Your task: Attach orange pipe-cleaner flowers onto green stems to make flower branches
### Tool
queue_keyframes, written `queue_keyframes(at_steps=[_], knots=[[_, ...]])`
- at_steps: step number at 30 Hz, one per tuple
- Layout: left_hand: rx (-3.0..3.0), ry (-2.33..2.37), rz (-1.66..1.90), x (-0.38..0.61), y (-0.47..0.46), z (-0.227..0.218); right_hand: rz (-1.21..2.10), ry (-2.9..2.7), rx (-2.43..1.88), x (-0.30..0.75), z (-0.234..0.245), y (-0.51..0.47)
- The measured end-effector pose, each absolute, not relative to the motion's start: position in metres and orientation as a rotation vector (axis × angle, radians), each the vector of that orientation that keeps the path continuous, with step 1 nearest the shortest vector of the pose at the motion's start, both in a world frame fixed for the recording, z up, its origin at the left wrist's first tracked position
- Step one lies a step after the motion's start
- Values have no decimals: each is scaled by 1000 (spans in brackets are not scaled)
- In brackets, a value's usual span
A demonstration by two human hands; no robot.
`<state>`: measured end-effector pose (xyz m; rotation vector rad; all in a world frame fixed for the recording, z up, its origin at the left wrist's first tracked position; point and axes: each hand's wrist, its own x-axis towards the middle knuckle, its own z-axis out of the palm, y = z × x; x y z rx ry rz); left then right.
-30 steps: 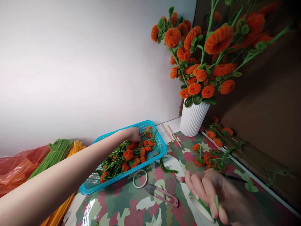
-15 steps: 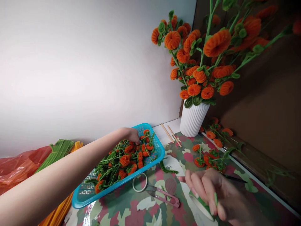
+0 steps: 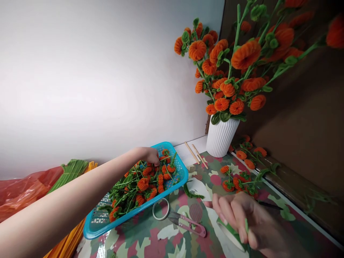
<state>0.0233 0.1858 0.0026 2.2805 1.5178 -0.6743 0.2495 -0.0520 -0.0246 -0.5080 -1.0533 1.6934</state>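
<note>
My left hand (image 3: 151,156) reaches into a blue plastic basket (image 3: 96,225) heaped with small orange pipe-cleaner flowers on green stems (image 3: 142,183); its fingers are curled down among the stems at the basket's far end, and what they pinch is hidden. At the lower right my right hand (image 3: 243,218) is closed on a roll of green tape (image 3: 228,232) and a thin green stem. Pink thread snips (image 3: 189,224) and a white tape ring (image 3: 160,209) lie between the basket and my right hand.
A white ribbed vase (image 3: 221,137) of orange pipe-cleaner flowers stands at the back. Loose flowers (image 3: 238,181) lie in front of it, two wooden sticks (image 3: 196,154) to its left. Green and orange pipe-cleaner bundles (image 3: 68,172) and a red bag (image 3: 18,190) sit at left.
The basket slid toward me and to the left on the table while my left hand stayed in it. My right hand has hardly moved.
</note>
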Motion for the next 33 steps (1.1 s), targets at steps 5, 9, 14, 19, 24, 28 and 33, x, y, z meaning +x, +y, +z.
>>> queue_keyframes(at_steps=[5,9,14,19,24,28,33], knots=[[2273,1512,-666,23,185,0,1689,-1043,-531,250,-24,-53],[2275,1508,-687,23,185,-2,1687,-1072,-529,252,-28,-52],[2330,1523,-677,25,183,1,1694,-1061,-553,252,-25,-52],[2382,1569,-695,27,178,4,1676,-1060,-572,249,-17,-54],[2405,1591,-687,28,173,3,1672,-1035,-613,248,-16,-55],[2387,1601,-629,25,172,-2,1686,-1027,-623,249,-17,-55],[2323,1523,-532,15,176,0,1690,-1059,-564,251,-19,-54]])
